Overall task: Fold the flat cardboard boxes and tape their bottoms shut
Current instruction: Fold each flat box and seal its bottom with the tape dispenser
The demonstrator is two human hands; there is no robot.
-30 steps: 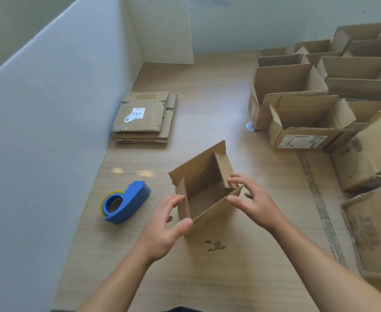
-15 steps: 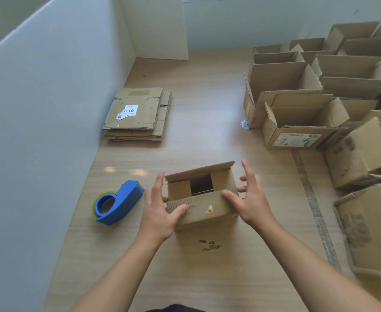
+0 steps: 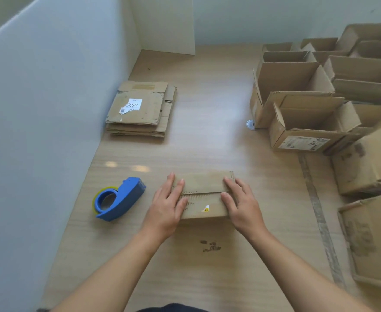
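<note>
A small cardboard box (image 3: 204,194) stands on the wooden table (image 3: 207,136) in front of me, its two long flaps folded shut and meeting along a seam on top. My left hand (image 3: 168,204) lies flat on the box's left end, fingers straight, pressing the flaps down. My right hand (image 3: 239,202) presses the right end the same way. A blue tape dispenser (image 3: 119,199) with a yellowish roll lies on the table just left of my left hand. A stack of flat cardboard boxes (image 3: 141,110) sits farther back on the left.
Several folded open boxes (image 3: 306,115) crowd the right side of the table, some tipped over (image 3: 365,161). A grey-white partition wall (image 3: 38,120) runs along the left edge. A small round white thing (image 3: 250,124) lies beside the boxes. A dark tape strip (image 3: 318,210) crosses the table.
The box was open with its flaps up; both hands folded the flaps down and now press them flat on top.
</note>
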